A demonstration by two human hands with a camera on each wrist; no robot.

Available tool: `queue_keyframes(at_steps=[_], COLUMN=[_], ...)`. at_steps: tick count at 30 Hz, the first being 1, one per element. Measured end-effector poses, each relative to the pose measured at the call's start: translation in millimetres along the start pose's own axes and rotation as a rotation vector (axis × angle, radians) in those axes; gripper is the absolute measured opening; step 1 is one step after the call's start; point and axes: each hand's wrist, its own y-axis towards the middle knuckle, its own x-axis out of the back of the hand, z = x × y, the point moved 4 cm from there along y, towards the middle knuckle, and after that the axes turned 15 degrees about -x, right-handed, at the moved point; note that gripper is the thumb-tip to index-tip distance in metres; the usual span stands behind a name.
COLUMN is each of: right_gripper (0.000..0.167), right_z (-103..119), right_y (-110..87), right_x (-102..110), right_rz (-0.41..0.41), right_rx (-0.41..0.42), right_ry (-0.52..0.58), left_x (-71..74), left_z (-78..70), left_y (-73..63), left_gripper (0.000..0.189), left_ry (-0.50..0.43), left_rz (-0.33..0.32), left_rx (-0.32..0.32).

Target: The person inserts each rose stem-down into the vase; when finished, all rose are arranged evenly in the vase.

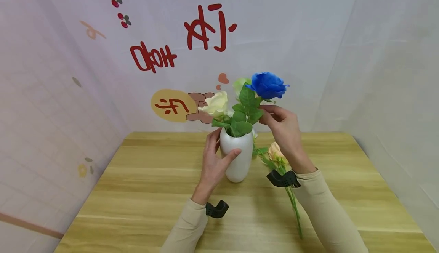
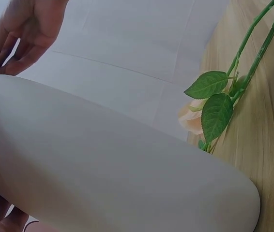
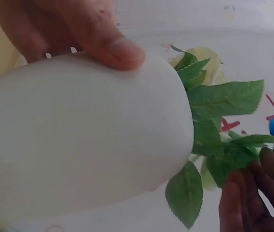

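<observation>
A white vase stands upright on the wooden table. My left hand grips it from the left side, thumb across the front and fingers behind. Out of the vase's mouth rise a blue rose, a cream rose and a pale green flower partly behind green leaves. Just under the blue bloom, my right hand pinches that rose at its leafy stem. In the right wrist view, the right fingertips meet among the leaves beyond the vase rim.
Right of the vase, a peach rose lies on the table, its long stems running toward the front. A white printed cloth hangs close behind the table and along both sides. Each wrist wears a black band.
</observation>
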Motion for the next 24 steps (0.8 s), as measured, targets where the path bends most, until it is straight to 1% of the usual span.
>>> queue_keyframes(at_steps=[4,8,10,13,19,24], right_gripper=[0.031,0.033,0.034,0.037,0.042,0.041], right_z=[-8,-27,-41,-64,-104,-132], right_y=[-7.1,-12.8,-15.0,-18.4,-27.0,-34.6], right_x=[9,21,28,41,69,83], right_rz=[0.04,0.056,0.059,0.06,0.059,0.121], right_rx=[0.013,-0.015,-0.036,-0.078,-0.16,-0.208], right_ry=[0.077,0.074,0.037,-0.049,-0.253,-0.343], left_x=[3.0,5.8,6.1,5.6,1.0,-3.6], left_z=[-0.2,0.3,0.9,2.4,4.7,5.7], left_y=[5.4,7.9,7.4,6.1,4.9,4.0], left_gripper=[0.079,0.079,0.079,0.079,0.078,0.079], left_ry=[0.001,0.011,0.012,0.014,0.005,0.007], left_rz=[-0.012,-0.02,-0.018,-0.014,-0.007,-0.007], left_rx=[-0.026,-0.036,-0.034,-0.028,-0.024,-0.014])
